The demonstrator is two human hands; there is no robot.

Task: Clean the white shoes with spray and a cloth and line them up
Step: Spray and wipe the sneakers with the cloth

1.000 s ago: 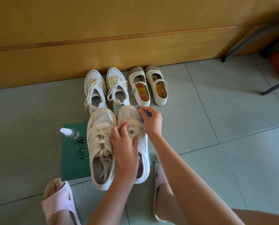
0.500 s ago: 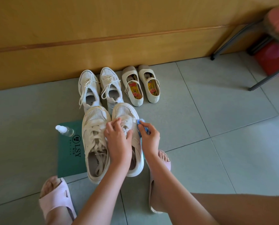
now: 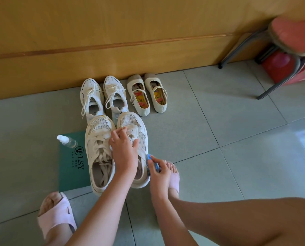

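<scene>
Two large white mesh sneakers stand side by side on the floor, the left sneaker (image 3: 98,153) and the right sneaker (image 3: 132,123). My left hand (image 3: 124,153) presses down on the right sneaker's laces and tongue. My right hand (image 3: 158,170) holds a blue cloth (image 3: 152,161) against that sneaker's outer side near the heel. A small clear spray bottle (image 3: 67,141) lies on a green folder (image 3: 71,167) to the left. Behind, by the wall, stand a pair of white lace-up sneakers (image 3: 103,98) and a pair of cream strap shoes (image 3: 147,94).
A yellow wooden wall panel (image 3: 112,41) runs along the back. A stool with grey metal legs (image 3: 279,80) and a red seat stands at the right, a red object behind it. My feet in pink slippers (image 3: 56,215) rest on the grey tiles.
My right hand with the blue cloth has slid from the right sneaker's toe back along its outer side to the heel. My left hand has stayed on the laces. The view has shifted left.
</scene>
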